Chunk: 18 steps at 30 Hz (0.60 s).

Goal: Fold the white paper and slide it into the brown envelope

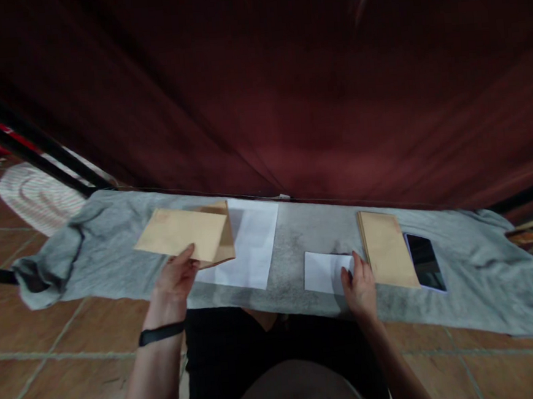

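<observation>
My left hand (179, 276) pinches a tan envelope (181, 231) by its near edge, with the thumb on top. The envelope is raised above more tan envelopes (224, 244), which lie partly over white paper sheets (253, 243). A dark band circles my left wrist. My right hand (360, 283) rests at the right end of a small folded white paper (324, 272), thumb and fingers apart and touching it. Just right of that hand is a stack of tan envelopes (388, 248). How many are in the stack cannot be made out.
A phone (426, 262) lies beside the right stack. Everything rests on a narrow bench covered with a wrinkled grey cloth (470, 269). A dark red curtain (259, 102) hangs behind it. Black metal bars (36, 153) and a striped cloth (47, 195) are at the left, above a tiled floor.
</observation>
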Available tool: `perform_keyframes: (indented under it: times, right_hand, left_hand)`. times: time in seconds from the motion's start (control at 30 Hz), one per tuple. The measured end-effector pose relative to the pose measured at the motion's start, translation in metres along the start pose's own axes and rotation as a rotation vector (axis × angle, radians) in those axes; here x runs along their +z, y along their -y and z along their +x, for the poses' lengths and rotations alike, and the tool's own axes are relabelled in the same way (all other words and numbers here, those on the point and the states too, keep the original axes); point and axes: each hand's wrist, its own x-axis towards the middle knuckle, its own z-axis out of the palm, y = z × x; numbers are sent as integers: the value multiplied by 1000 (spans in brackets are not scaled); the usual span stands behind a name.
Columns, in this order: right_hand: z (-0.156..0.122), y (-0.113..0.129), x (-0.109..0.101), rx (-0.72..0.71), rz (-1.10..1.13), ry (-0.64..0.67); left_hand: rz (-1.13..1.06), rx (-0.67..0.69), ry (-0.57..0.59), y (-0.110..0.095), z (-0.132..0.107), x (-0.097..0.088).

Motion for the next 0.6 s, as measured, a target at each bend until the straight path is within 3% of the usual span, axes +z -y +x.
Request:
perform_keyframes:
  times: [0.13,0.2,0.3,0.4,0.6]
  right_hand:
    - [4,20,-10,8,149,5]
    - [4,39,-15,125,370,138]
    - [5,72,-18,392,880,376]
    - [10,97,-15,566,1207,487]
    - [12,103,-10,748,1334,486]
  left_hand:
    - [-52,-94,101,69,-46,36]
    - [-66,-187,153,106,-67,49]
    - [-64,-277,190,146,-92,59]
    - [-51,-309,219,165,-105,62]
    - [-35,-385,253,172,-110,58]
